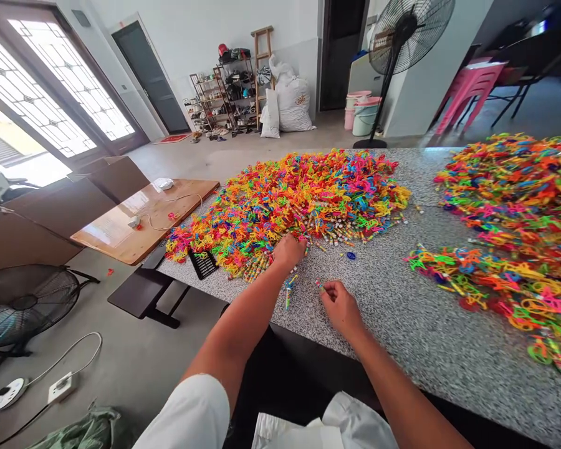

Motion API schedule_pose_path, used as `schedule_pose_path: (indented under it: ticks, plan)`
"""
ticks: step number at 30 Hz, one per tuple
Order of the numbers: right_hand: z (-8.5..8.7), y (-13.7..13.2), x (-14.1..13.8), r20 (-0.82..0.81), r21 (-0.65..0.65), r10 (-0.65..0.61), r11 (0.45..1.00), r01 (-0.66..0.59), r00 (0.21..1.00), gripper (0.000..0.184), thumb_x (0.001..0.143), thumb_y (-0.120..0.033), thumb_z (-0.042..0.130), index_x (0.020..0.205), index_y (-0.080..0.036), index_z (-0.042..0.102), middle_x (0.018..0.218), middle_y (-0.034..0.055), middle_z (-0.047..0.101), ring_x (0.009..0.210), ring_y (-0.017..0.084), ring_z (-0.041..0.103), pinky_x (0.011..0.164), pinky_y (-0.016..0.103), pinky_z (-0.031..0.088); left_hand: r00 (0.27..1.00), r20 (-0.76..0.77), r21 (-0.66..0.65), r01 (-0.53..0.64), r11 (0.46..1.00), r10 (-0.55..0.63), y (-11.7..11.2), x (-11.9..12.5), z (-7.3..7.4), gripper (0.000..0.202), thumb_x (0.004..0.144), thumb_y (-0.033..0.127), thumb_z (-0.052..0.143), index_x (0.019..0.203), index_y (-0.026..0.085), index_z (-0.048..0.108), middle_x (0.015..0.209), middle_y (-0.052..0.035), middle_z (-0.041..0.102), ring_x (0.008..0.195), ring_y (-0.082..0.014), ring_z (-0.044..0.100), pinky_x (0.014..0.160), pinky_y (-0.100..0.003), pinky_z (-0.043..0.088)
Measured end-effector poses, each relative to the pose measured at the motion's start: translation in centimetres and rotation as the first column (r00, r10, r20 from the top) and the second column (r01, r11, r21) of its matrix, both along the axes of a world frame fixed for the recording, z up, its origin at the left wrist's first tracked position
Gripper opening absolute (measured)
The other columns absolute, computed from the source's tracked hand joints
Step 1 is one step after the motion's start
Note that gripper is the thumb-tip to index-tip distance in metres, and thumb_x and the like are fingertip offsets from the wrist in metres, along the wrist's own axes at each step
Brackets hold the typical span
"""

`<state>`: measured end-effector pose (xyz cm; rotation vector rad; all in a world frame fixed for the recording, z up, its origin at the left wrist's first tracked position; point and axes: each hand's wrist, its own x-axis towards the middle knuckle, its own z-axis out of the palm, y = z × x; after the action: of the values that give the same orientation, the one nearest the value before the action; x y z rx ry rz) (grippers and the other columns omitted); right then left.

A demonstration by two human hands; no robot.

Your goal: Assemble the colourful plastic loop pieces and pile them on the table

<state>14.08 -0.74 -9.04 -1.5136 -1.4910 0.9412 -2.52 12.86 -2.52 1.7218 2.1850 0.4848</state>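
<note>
A large heap of small bright plastic pieces (pixel 280 193), many on short patterned sticks, covers the middle of the speckled grey tabletop (pixel 378 312). My left hand (pixel 288 251) is at the heap's near edge with fingers curled. Whatever it grips is hidden by the hand. Closer to me and to the right, my right hand (pixel 342 307) is closed in a pinch just above the tabletop. A small patterned stick end (pixel 318 284) shows at its fingertips. Between the hands lies a loose patterned stick (pixel 288 296). A dark blue piece (pixel 351 255) lies alone beyond my right hand.
A second heap of coloured pieces (pixel 518 224) spreads along the right. A black slotted tray (pixel 203 264) stands at the first heap's left edge. A low wooden table (pixel 144 212) adjoins on the left. Beyond are a standing fan (pixel 404 28) and white sacks (pixel 293 103).
</note>
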Motion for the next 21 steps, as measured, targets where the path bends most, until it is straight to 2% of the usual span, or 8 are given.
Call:
schedule_pose_path:
  ticks: [3, 7, 10, 12, 16, 18, 21]
  plan:
    - [0.1, -0.7, 0.3, -0.045, -0.011, -0.015, 1.0, 0.014, 0.999, 0.02, 0.085, -0.043, 0.059, 0.093, -0.025, 0.059, 0.086, 0.0056, 0.073, 0.081, 0.026, 0.07, 0.078, 0.039, 0.052, 1.0, -0.003, -0.079, -0.012, 0.997, 0.012, 2.0, 0.6, 0.0, 0.041, 0.087, 0.044, 0.068, 0.114, 0.013, 0.066, 0.121, -0.026, 0.07, 0.12, -0.035, 0.065, 0.094, -0.039, 0.047]
    - [0.8, -1.3, 0.8, -0.202, -0.071, -0.053, 0.997, 0.039, 0.978, 0.024, 0.083, -0.047, 0.064, 0.093, -0.025, 0.06, 0.084, 0.006, 0.073, 0.073, 0.025, 0.068, 0.065, 0.036, 0.053, 0.999, 0.031, -0.053, 0.026, 0.998, -0.024, 1.6, 0.1, -0.1, 0.022, 0.085, 0.033, 0.066, 0.101, 0.017, 0.07, 0.111, -0.0173, 0.073, 0.109, -0.0304, 0.067, 0.086, -0.036, 0.048]
    - [2.1, -1.3, 1.4, -0.287, -0.09, -0.075, 0.995, 0.051, 0.955, 0.028, 0.083, -0.049, 0.067, 0.093, -0.024, 0.06, 0.083, 0.0055, 0.072, 0.065, 0.021, 0.064, 0.056, 0.032, 0.049, 0.981, 0.169, 0.056, 0.087, 0.995, -0.095, -0.1, -0.7, -0.1, 0.014, 0.085, 0.028, 0.064, 0.096, 0.018, 0.066, 0.093, -0.0079, 0.072, 0.088, -0.0214, 0.066, 0.078, -0.031, 0.047]
    - [3.3, -1.1, 1.8, -0.33, -0.075, -0.07, 0.996, 0.048, 0.941, 0.029, 0.084, -0.049, 0.067, 0.095, -0.024, 0.06, 0.084, 0.005, 0.072, 0.062, 0.019, 0.061, 0.054, 0.03, 0.047, 0.933, 0.304, 0.131, 0.158, 0.979, -0.192, -1.8, -0.9, -0.2, 0.009, 0.085, 0.025, 0.063, 0.09, 0.018, 0.063, 0.081, -0.0025, 0.068, 0.074, -0.0155, 0.059, 0.072, -0.027, 0.044]
    - [5.6, -0.6, 2.3, -0.404, -0.019, -0.015, 1.0, 0.008, 0.914, 0.031, 0.086, -0.049, 0.066, 0.104, -0.023, 0.061, 0.088, 0.0046, 0.072, 0.062, 0.016, 0.06, 0.053, 0.027, 0.046, 0.819, 0.464, 0.234, 0.253, 0.939, -0.337, -5.6, -0.5, 0.4, 0.01, 0.084, 0.023, 0.063, 0.092, 0.018, 0.06, 0.079, 0.0011, 0.062, 0.07, -0.0112, 0.051, 0.068, -0.023, 0.042]
    - [6.4, -0.3, 2.5, -0.403, 0.007, -0.007, 1.0, 0.011, 0.915, 0.032, 0.087, -0.049, 0.065, 0.106, -0.023, 0.063, 0.089, 0.0048, 0.072, 0.061, 0.016, 0.059, 0.053, 0.027, 0.045, 0.791, 0.499, 0.222, 0.28, 0.934, -0.355, -7.4, -0.2, 1.0, 0.013, 0.085, 0.024, 0.061, 0.096, 0.018, 0.062, 0.08, 0.001, 0.061, 0.069, -0.0109, 0.05, 0.066, -0.023, 0.041]
    - [7.0, 0.0, 2.8, -0.379, 0.021, -0.02, 0.999, 0.031, 0.925, 0.032, 0.086, -0.049, 0.064, 0.105, -0.023, 0.066, 0.087, 0.0047, 0.072, 0.058, 0.015, 0.056, 0.052, 0.027, 0.045, 0.749, 0.539, 0.127, 0.38, 0.916, -0.385, -9.2, 0.1, 2.0, 0.018, 0.088, 0.03, 0.057, 0.093, 0.017, 0.068, 0.074, 0.001, 0.059, 0.064, -0.0109, 0.046, 0.06, -0.023, 0.037]
